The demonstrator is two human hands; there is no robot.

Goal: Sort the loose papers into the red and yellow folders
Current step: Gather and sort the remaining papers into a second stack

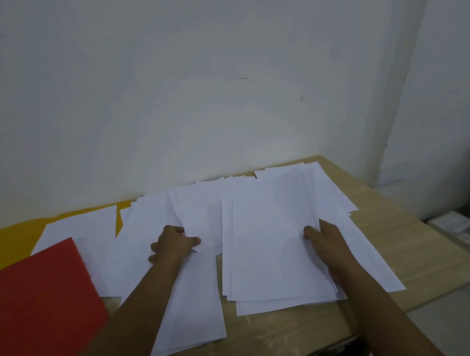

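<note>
White sheets cover most of the pale wooden table (pixel 397 234) in front of you, spread from the wall edge down toward your body, and nearly all of them still lie outside both folders. Your right hand (pixel 325 236) rests on the thick stack of papers (pixel 269 247) at the right, thumb on top and fingers tucked at its right edge, so it looks to be pinching the upper sheets; how many it has hold of cannot be told. Your left hand (pixel 173 243) lies fairly flat on the looser middle spread of sheets (pixel 163 278), with thumb and forefinger closing narrowly on the near corner of one tilted sheet (pixel 200 214). The stack under your right hand runs with its long axis away from you, toward the wall, slightly fanned. The red folder (pixel 34 314) sits closed at your near left, overlapping some pages, and the yellow folder (pixel 2 244) lies behind it along the wall, with a few sheets already lying on it. Both folders therefore lie to the left of both hands, and your left hand is plainly the nearer one to either. Anything lifted on the right has to travel leftward across the middle spread, so I would judge it easiest to pass sheets across or carry them high enough not to drag the loose pages. The red folder will likely need opening first.
</note>
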